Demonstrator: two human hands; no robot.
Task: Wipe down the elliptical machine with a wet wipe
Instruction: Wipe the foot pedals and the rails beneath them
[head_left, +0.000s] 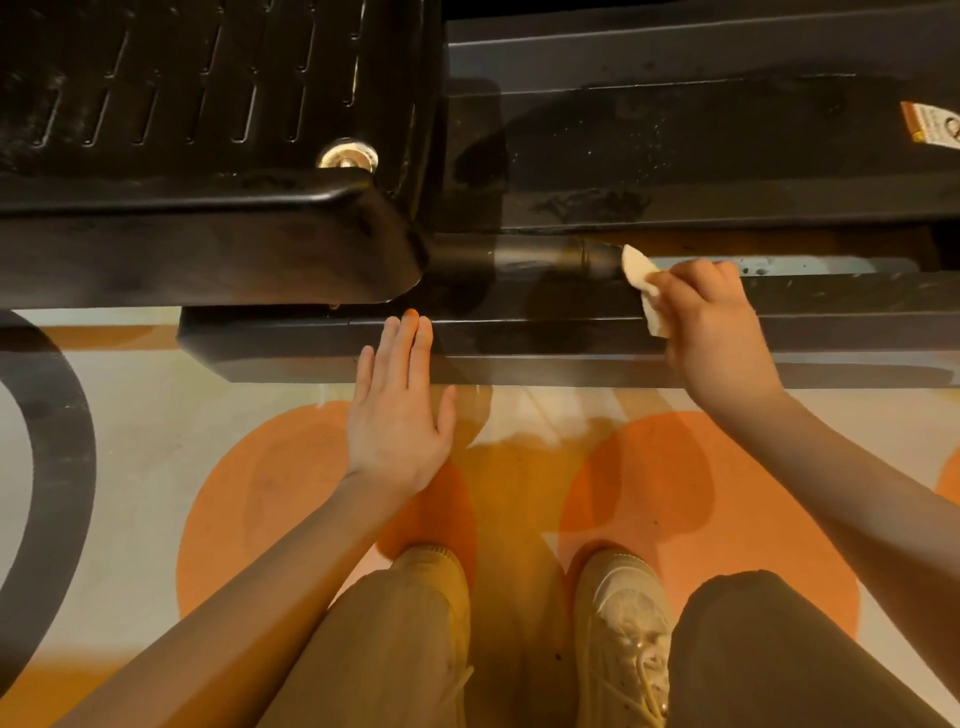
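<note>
Two shoes (621, 634) below; right hand (711, 332) pinches one wipe (641, 283), seemingly touching tube (561, 257).

- We see a pale floor (135, 457) painted with orange circles (727, 493) and a dark curved band (62, 415).
- We see tan sneakers (628, 623) and dark trousers (779, 654) below.

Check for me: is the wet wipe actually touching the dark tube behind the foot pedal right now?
Touching. In the head view the right hand pinches the wet wipe, and its tip lies against the end of the dark tube with no gap showing.
</note>
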